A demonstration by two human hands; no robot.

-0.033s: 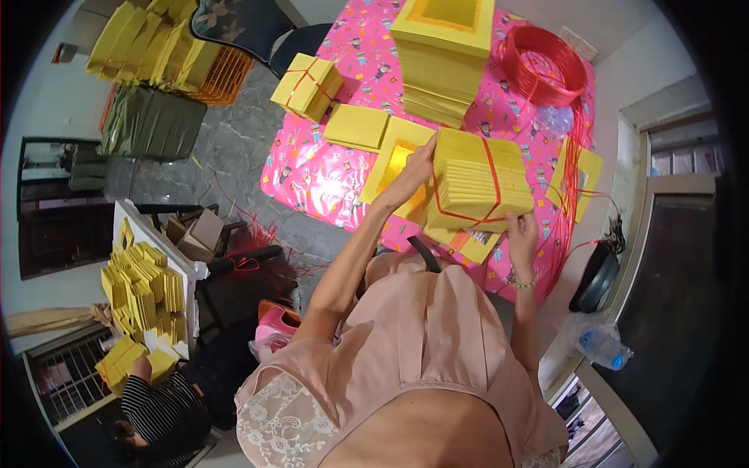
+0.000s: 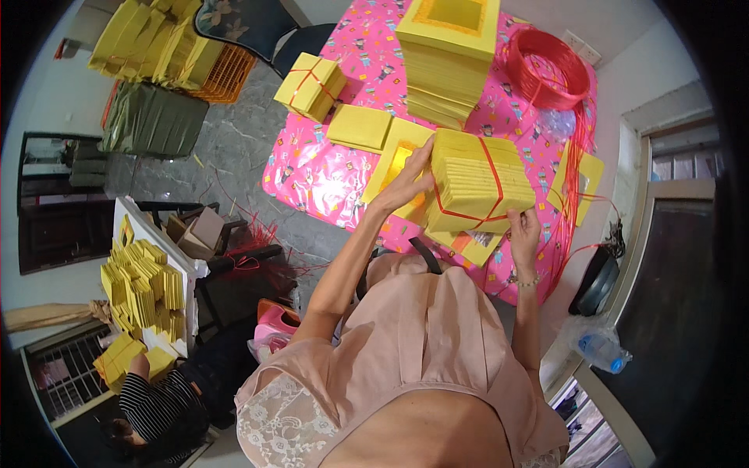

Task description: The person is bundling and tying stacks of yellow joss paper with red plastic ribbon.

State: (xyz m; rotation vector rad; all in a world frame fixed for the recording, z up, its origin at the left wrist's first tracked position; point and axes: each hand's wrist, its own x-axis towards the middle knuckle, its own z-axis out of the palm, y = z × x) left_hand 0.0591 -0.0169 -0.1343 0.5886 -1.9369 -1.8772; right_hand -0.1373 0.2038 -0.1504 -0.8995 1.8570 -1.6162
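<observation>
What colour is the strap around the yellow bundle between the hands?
A thin red strap circles the yellow paper bundle, clearest in the head view.

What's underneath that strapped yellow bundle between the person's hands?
Part of a flat yellow piece pokes out below the bundle, over the pink patterned table cover. Whatever else lies under the bundle is covered, so I can't tell.

- The left hand (image 2: 409,181) has spread: its thumb now stands apart from the fingers, beside the bundle's left end.
- Between the hands, the yellow bundle (image 2: 477,175) has turned slightly, its far edge shifting toward the left hand.
- The right hand (image 2: 525,228), at the bundle's near right corner, has edged forward (only a touch).
</observation>
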